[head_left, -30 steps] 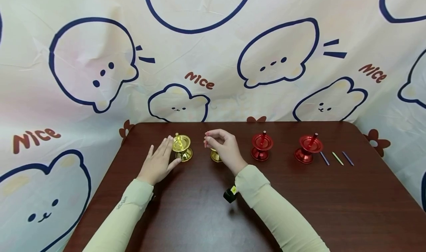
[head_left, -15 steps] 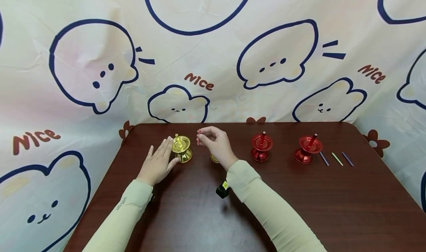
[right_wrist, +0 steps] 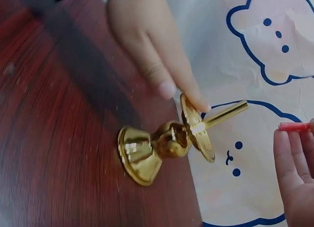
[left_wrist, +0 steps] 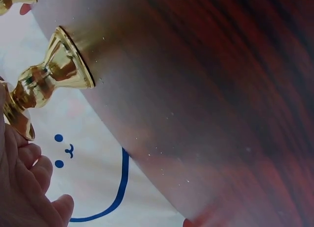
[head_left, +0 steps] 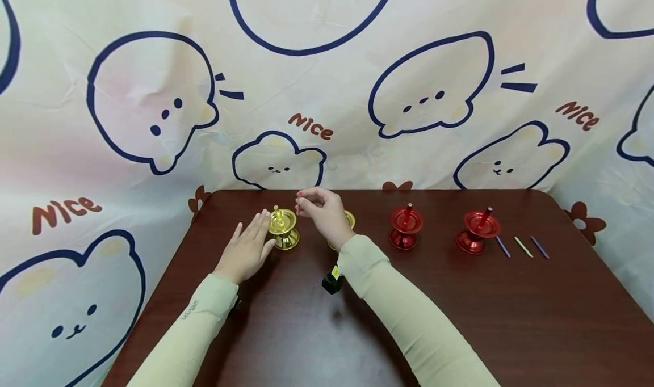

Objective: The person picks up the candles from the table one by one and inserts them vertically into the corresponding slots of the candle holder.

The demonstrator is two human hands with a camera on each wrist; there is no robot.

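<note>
Two gold candle holders stand on the table, each a footed stem with a dish. The left one (head_left: 286,235) has an upright tube at its dish's centre. My left hand (head_left: 244,253) has straight fingers, their tips touching the rim of that dish; the right wrist view shows this holder (right_wrist: 172,142) upright with its tube bare. A small pink stick, perhaps a thin candle (right_wrist: 293,126), is pinched between thumb and fingers of my right hand (head_left: 327,214), just right of the tube. Behind this hand, the second gold candle holder (head_left: 350,219) is mostly hidden.
Two red candle holders, one near the middle (head_left: 405,228) and one farther right (head_left: 475,232), stand on the dark wooden table (head_left: 460,319). Right of them lie a green stick (head_left: 523,247) and two purple ones. A printed cloth (head_left: 347,92) hangs behind the table.
My right hand has moved left with the pink stick, from over the second gold candle holder towards the left one. The left hand keeps its place at the dish.
</note>
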